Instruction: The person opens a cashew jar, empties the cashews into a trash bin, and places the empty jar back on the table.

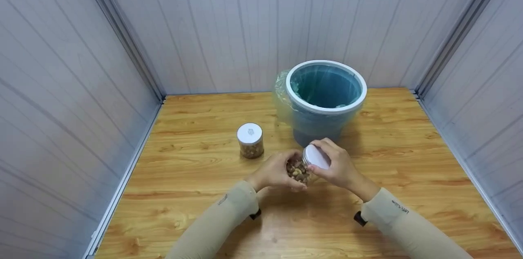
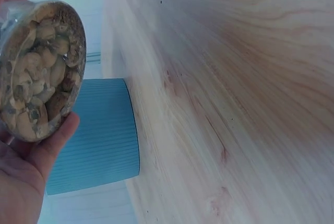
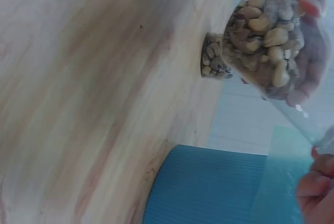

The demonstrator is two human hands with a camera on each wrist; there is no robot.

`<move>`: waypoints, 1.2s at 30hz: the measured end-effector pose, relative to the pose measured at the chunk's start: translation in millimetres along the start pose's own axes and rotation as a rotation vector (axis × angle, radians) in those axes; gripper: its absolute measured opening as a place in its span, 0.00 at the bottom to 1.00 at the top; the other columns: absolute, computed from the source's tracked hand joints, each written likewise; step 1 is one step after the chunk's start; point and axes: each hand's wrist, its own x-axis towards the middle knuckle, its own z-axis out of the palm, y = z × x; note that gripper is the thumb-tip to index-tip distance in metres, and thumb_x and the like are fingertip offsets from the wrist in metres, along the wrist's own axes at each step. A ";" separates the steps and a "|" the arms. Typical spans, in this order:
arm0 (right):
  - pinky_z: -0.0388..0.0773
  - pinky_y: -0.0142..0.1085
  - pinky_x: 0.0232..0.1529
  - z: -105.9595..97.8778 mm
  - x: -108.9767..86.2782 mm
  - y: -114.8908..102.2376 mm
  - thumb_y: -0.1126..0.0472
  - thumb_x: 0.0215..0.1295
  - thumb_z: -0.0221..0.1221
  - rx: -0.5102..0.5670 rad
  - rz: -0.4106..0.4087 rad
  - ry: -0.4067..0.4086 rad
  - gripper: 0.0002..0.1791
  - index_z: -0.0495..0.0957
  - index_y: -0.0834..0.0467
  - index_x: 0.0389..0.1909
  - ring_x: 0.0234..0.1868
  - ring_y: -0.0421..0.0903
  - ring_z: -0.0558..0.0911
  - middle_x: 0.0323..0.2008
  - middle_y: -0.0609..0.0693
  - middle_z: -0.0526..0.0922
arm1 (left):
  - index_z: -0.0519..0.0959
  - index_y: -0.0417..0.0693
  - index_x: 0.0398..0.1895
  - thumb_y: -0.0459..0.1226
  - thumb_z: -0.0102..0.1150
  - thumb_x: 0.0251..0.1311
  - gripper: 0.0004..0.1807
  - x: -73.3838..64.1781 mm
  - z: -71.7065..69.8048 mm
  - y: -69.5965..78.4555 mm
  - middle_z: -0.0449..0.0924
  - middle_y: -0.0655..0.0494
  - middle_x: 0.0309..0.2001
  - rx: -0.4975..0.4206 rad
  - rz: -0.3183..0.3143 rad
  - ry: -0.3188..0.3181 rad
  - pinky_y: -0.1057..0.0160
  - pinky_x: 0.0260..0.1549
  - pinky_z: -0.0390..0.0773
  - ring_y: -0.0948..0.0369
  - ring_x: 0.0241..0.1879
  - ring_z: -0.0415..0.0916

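Note:
Above the table, my left hand (image 1: 274, 171) grips a clear jar of mixed nuts (image 1: 298, 171) around its side. The jar is tilted, its top leaning up and to the right. A white lid (image 1: 318, 157) sits at the jar's mouth, and my right hand (image 1: 342, 166) grips its rim with thumb and fingers. Whether the lid is tight or loose, I cannot tell. The left wrist view shows the jar's base (image 2: 46, 72) with nuts against it. In the right wrist view nuts fill the lower part of the tilted jar (image 3: 271, 38); its upper part looks clear.
A second jar of nuts (image 1: 251, 149) with a white lid stands upright on the wooden table (image 1: 196, 193), left of my hands. Behind them stands a blue bin (image 1: 316, 134) with a white rim and a plastic liner hanging over its left side. Pale panels (image 1: 212, 26) enclose the table.

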 end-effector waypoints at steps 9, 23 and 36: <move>0.81 0.45 0.48 -6.7 4.6 -4.7 0.47 0.63 0.74 -0.019 0.196 -0.102 0.38 0.78 0.59 0.71 0.50 0.50 0.82 0.56 0.55 0.83 | 0.76 0.46 0.71 0.51 0.90 0.45 0.49 1.2 2.0 -0.7 0.86 0.52 0.61 -0.029 -0.030 0.040 0.61 0.61 0.84 0.61 0.57 0.83; 0.76 0.37 0.43 -13.5 7.6 -8.3 0.51 0.64 0.76 0.081 0.292 -0.150 0.29 0.82 0.58 0.63 0.43 0.46 0.76 0.51 0.54 0.84 | 0.78 0.49 0.69 0.52 0.90 0.44 0.48 -0.7 2.6 -4.7 0.87 0.56 0.58 0.036 -0.011 0.039 0.63 0.58 0.84 0.64 0.54 0.83; 0.83 0.42 0.47 -25.4 11.6 -5.5 0.59 0.57 0.78 0.173 0.156 -0.297 0.37 0.79 0.57 0.70 0.55 0.51 0.78 0.63 0.58 0.81 | 0.78 0.48 0.69 0.53 0.91 0.42 0.49 -2.5 2.3 -8.0 0.87 0.56 0.59 0.062 0.011 0.031 0.63 0.60 0.84 0.63 0.56 0.84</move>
